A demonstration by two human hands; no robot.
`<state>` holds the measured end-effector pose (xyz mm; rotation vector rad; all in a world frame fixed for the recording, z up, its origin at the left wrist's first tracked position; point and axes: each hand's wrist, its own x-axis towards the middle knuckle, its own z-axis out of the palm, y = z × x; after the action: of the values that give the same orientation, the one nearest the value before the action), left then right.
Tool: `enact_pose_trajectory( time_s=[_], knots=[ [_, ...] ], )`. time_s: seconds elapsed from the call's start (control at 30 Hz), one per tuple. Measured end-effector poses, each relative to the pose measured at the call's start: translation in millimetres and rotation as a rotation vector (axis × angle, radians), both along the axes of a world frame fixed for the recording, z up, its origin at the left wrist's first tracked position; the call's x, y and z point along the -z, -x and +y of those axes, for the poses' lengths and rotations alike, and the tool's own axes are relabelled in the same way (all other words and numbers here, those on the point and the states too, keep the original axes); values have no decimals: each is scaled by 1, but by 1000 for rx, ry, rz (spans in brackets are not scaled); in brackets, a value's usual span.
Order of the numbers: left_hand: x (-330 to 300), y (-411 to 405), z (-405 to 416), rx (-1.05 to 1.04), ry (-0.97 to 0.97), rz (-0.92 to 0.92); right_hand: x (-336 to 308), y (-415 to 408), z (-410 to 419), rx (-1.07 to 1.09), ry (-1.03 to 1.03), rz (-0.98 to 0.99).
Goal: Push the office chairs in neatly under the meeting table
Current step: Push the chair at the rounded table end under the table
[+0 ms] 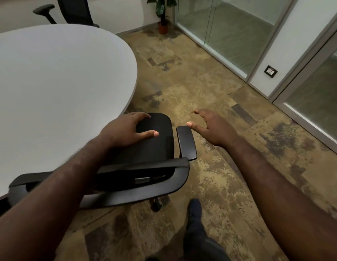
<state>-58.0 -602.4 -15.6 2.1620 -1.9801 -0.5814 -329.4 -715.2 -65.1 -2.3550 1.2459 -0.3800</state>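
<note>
A black office chair [156, 147] stands at the near right edge of the white oval meeting table [56, 81], its seat partly out from under the top. My left hand [126, 129] reaches over the backrest [141, 193] and rests on the seat, fingers spread. My right hand [211, 127] hovers open just right of the chair's right armrest [186, 142], thumb near its front tip, holding nothing. A second black chair [75, 10] stands at the far side of the table.
Mottled brown floor [211, 81] stretches to the right of the table. A glass partition with metal frames [258, 59] runs along the right. A potted plant [163, 16] stands in the far corner. My foot [195, 210] is on the floor behind the chair.
</note>
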Motion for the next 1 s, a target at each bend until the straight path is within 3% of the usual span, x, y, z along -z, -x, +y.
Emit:
enact_pose_trajectory(
  time_s=[0.27,0.53,0.67,0.83,1.0],
  knots=[
    [66,37,-108,101,-182,10,76,17,-97,4,-235,-91],
    [169,62,-157,100,-399,50,183,8,-127,118,-552,-127],
    [215,58,-175,24,-481,109,234,-3,-136,205,-628,-130],
    [268,64,-185,-214,-587,234,284,-16,-139,271,-723,-110],
    [305,83,-184,-264,-591,377,310,-33,-152,444,-926,-292]
  ],
)
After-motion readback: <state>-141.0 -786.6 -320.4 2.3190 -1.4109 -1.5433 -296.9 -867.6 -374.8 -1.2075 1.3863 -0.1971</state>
